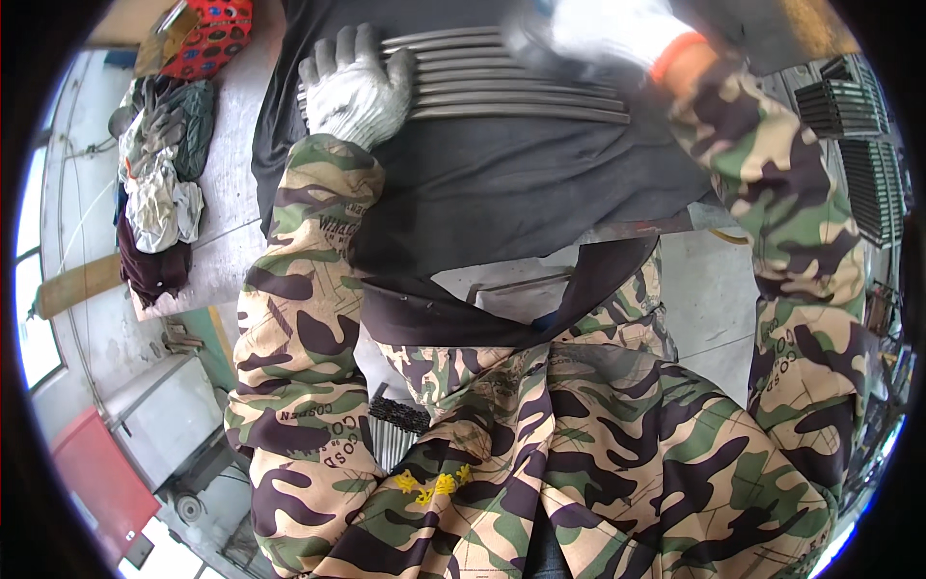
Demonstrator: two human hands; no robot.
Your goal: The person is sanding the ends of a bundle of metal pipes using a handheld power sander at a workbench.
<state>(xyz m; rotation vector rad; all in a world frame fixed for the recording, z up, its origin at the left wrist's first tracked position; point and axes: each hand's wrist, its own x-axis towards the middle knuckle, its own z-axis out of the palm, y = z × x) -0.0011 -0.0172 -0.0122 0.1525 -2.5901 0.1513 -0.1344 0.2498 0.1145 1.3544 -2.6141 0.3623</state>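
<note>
Several dark grey metal rods (521, 99) lie side by side on a black cloth (482, 183) spread over the table. My left hand (357, 89), in a white glove with grey fingertips, rests flat across the left ends of the rods, fingers outstretched. Over the right part of the rods is my right hand (612, 34), in a white glove with an orange cuff. Motion smears its fingers, so whether they hold anything does not show. The hand hides part of the rods beneath it.
Gloves and rags (159, 183) are piled on the table at the left, below a red patterned bag (212, 39). Bundled dark rods (849, 106) are stacked at the far right. More rods (395, 434) stand below the table near my left forearm.
</note>
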